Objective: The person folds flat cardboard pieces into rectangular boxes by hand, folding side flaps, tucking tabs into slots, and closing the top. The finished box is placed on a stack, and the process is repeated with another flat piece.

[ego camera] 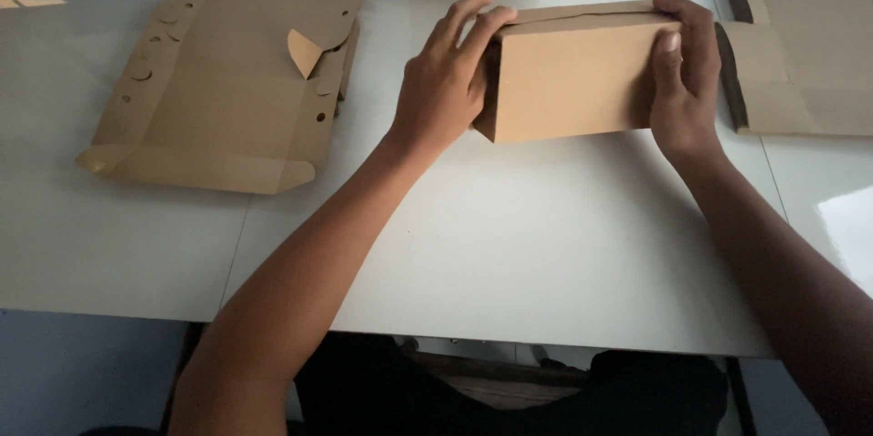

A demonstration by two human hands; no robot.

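Now both hands' fingers [473, 22] clasp the cardboard box [573, 81].

Viewpoint: a single head-worn camera, above the seated person's lap.
Direction: tilted down and forward across the white, flat-topped table [509, 245].
Distance: close; both forearms fill the lower frame, reaching to the folded brown cardboard box [573, 72].
Framing: table's near edge low, stacked flat cardboard sheets [236, 81] upper left.
Overlap: one view only.
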